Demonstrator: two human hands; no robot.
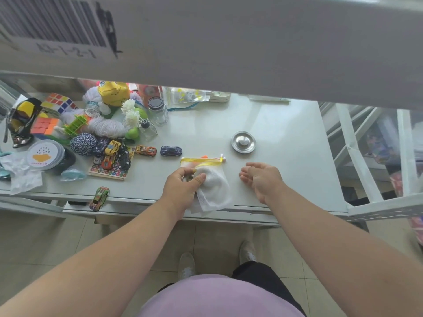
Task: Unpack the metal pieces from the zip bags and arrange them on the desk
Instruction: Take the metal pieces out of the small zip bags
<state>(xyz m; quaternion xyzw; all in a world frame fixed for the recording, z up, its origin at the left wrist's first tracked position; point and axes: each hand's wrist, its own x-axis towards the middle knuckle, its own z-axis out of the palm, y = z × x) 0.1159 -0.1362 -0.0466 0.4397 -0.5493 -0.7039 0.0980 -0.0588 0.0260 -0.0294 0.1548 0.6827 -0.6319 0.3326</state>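
Observation:
A white mesh pouch [215,191] with a yellow drawstring top lies near the desk's front edge. My left hand [183,186] pinches its left side, thumb pressed on the fabric. My right hand [261,177] hovers just right of the pouch, palm turned inward, fingers apart, holding nothing. A round shiny metal piece [243,142] with a small knob rests on the desk [286,156] beyond my right hand. A clear zip bag [187,96] with small yellow bits lies at the back, partly under the shelf.
Toy cars [171,150], yarn balls, puzzle cubes, glass jars [158,110] and a round tin [44,154] crowd the desk's left half. One toy car [99,198] sits at the front edge. A grey shelf [229,42] overhangs the back. White racking [366,156] stands at the right.

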